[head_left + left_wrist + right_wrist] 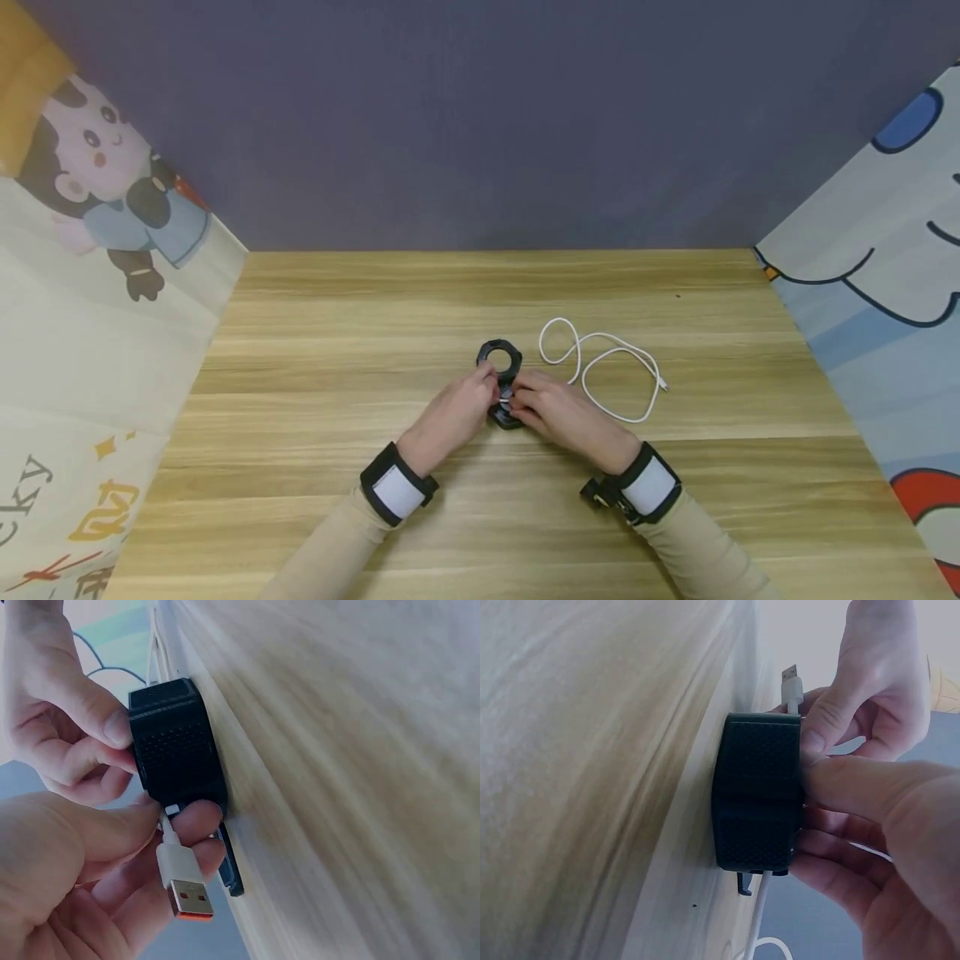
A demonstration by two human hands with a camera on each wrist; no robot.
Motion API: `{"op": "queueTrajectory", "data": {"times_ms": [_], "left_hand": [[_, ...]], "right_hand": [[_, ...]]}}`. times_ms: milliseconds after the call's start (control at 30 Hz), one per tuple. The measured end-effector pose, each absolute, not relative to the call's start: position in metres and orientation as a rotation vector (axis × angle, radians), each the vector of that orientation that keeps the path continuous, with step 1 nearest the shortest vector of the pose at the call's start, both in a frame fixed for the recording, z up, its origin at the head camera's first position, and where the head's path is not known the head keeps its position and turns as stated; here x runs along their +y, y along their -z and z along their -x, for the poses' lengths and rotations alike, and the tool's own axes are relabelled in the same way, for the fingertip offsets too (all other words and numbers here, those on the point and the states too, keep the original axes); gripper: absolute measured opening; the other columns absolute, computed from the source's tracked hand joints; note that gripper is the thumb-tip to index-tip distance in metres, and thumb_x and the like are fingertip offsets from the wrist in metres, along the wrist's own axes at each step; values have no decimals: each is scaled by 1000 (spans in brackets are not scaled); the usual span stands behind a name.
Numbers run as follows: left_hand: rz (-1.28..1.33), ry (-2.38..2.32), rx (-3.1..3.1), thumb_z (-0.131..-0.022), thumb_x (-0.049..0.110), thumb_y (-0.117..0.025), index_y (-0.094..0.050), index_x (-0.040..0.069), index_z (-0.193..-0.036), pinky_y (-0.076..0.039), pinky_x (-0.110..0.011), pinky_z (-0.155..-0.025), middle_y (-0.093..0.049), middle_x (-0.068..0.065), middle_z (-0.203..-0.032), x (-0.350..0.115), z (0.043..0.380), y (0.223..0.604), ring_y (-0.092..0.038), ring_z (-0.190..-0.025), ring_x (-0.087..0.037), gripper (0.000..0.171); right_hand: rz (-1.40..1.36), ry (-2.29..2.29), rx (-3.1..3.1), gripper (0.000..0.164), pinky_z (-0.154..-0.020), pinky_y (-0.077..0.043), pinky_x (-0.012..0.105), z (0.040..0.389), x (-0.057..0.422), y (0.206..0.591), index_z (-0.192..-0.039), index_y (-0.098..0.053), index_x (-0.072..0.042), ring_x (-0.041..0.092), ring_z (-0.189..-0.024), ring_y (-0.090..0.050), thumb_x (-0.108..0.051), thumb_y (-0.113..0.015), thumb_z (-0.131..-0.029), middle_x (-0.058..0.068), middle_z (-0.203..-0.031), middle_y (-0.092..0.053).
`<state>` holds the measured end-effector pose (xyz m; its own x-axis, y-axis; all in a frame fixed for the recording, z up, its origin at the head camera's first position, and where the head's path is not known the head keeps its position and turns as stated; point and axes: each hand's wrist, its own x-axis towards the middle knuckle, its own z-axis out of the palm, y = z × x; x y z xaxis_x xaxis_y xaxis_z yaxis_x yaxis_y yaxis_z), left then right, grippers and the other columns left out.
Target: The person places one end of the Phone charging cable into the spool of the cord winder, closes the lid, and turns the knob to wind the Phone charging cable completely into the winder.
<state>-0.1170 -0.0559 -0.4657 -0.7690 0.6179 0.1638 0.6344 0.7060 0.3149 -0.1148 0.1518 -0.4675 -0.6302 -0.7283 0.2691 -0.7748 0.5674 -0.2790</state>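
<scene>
On the table, a black octagonal case [507, 422] stands with its ring-shaped lid [513, 348] folded out on the far side. My left hand [456, 410] is at its left, thumb and fingertips pinching a white USB cable just behind its metal plug [192, 897]. The plug sticks out past the case wall in both wrist views. Opposite, my right hand [558, 410] grips the case at its rim, thumb over the upper edge and fingers curled at the open side. Both hands' fingertips hide most of the inside. From the case's far side comes the white cable [758, 915].
To the right of the case, the rest of the cable lies in loose loops, with its small connector [663, 384] at the right end. A dark back wall [495, 125] and printed side panels [885, 333] bound the wooden table [337, 317].
</scene>
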Motion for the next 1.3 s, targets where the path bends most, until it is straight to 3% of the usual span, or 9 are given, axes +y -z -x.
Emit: {"op": "queueTrajectory", "data": {"times_ms": [267, 700, 933, 1300], "left_hand": [[949, 625, -2916, -90, -2, -76, -73, -2, -94, -58, -20, -65, -64, -13, -110, -52, 119, 468, -69, -79, -18, 5], [965, 706, -2900, -93, 2, -74, -76, 0, -92, -61, -27, -73, -64, -10, -106, -55, 120, 470, -71, -85, -22, 3], [978, 667, -2914, -93, 3, -74, -75, 3, -83, -57, -28, -63, -63, -5, -87, -54, 120, 467, -65, -73, -16, 10], [914, 661, -3056, -89, 1, -75, -68, 9, -70, -49, -25, -56, -65, -5, -82, -49, 126, 455, -56, -66, -13, 22]], "right_hand": [[-1283, -598, -2695, 9, -81, -57, 32, 115, 152, 467, -88, -71, -14, 12, -92, -60, -14, -76, -95, -2, -101, -62], [-1268, -613, -2700, 8, -80, -57, 33, 114, 152, 466, -87, -72, -13, 12, -92, -60, -14, -76, -94, -1, -101, -62], [-1253, -623, -2716, 7, -83, -58, 33, 113, 152, 467, -89, -73, -13, 13, -97, -62, -15, -76, -95, 0, -105, -64], [-1250, -651, -2705, 7, -83, -58, 33, 113, 152, 466, -89, -72, -13, 13, -98, -62, -14, -77, -94, 2, -108, -65]]}}
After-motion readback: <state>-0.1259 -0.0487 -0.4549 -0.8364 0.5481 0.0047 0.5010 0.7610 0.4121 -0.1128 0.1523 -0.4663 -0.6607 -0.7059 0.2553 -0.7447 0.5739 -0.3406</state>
